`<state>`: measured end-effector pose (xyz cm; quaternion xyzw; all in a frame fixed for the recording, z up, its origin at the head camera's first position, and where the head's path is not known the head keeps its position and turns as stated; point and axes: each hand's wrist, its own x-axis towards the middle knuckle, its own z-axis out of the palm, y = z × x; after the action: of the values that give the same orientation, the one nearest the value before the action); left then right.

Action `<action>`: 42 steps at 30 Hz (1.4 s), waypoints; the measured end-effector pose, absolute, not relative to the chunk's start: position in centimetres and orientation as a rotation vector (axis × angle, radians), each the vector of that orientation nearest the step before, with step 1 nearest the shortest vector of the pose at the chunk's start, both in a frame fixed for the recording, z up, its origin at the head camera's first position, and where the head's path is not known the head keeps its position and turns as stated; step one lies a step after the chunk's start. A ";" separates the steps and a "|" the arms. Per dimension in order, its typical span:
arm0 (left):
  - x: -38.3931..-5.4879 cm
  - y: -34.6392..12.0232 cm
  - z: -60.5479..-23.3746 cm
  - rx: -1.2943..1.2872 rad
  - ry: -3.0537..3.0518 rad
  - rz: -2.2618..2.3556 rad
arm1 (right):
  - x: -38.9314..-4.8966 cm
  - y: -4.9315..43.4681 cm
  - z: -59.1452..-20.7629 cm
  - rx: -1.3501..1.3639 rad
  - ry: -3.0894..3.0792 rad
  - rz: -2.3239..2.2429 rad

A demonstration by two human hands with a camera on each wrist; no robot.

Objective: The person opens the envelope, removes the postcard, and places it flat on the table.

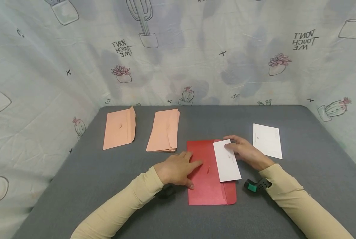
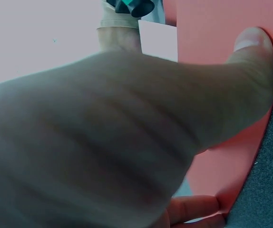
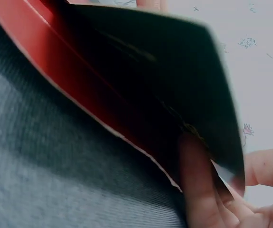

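A red envelope (image 1: 203, 191) lies on the grey table, its flap turned out to the right. My left hand (image 1: 176, 168) rests on the envelope's left side with fingers spread; in the left wrist view the thumb (image 2: 253, 50) presses near its edge. My right hand (image 1: 249, 153) pinches a white card (image 1: 226, 162) by its far right corner, thumb on the upper side. The card overlaps the envelope's right part, by the flap. Seen from the right wrist, the shaded card (image 3: 174, 61) tilts up over the red flap (image 3: 55, 66), with fingers beneath it.
A second white card (image 1: 267, 141) lies on the table beyond my right forearm. A stack of pink envelopes (image 1: 163, 131) sits back left of the red one. Farther left is one pink envelope (image 1: 116, 131), flap raised. A printed curtain (image 1: 178, 59) closes off the back and sides.
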<state>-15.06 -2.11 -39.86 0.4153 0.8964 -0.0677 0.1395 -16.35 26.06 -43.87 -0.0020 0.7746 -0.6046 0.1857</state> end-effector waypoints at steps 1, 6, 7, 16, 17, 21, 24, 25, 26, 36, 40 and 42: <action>-15.1 -2.1 -39.9 1.200 2.592 -0.195 | -16.4 26.0 -43.8 0.009 2.189 -1.704; -15.0 -2.1 -39.8 1.189 2.596 -0.189 | -16.3 25.9 -43.7 0.069 2.210 -1.710; -15.0 -2.1 -39.8 1.186 2.595 -0.186 | -16.3 25.9 -43.6 0.076 2.227 -1.698; -14.8 -2.2 -39.7 1.192 2.591 -0.183 | -16.1 26.3 -43.8 0.126 2.270 -1.693; -14.8 -2.2 -39.7 1.195 2.592 -0.184 | -16.1 26.3 -43.8 0.138 2.270 -1.702; -14.9 -2.2 -39.8 1.204 2.591 -0.184 | -16.2 26.5 -43.9 0.171 2.275 -1.742; -14.9 -2.2 -39.8 1.206 2.592 -0.182 | -16.3 26.6 -43.9 0.154 2.284 -1.753; -14.9 -2.2 -39.8 1.205 2.592 -0.182 | -16.3 26.6 -43.8 0.152 2.280 -1.754; -14.9 -2.2 -39.8 1.202 2.592 -0.180 | -16.4 26.7 -43.8 0.147 2.276 -1.754; -14.9 -2.2 -39.7 1.201 2.592 -0.162 | -16.4 27.5 -42.8 0.190 2.281 -1.731; -14.9 -2.2 -39.7 1.202 2.600 -0.165 | -16.2 27.6 -42.7 0.175 2.209 -1.811; -14.9 -2.2 -39.8 1.199 2.599 -0.165 | -16.1 27.4 -42.7 0.153 2.226 -1.804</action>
<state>-14.89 -2.21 -39.77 0.4144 0.8979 -0.0570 0.1370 -16.10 27.45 -42.75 0.0527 0.7687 -0.6228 0.1358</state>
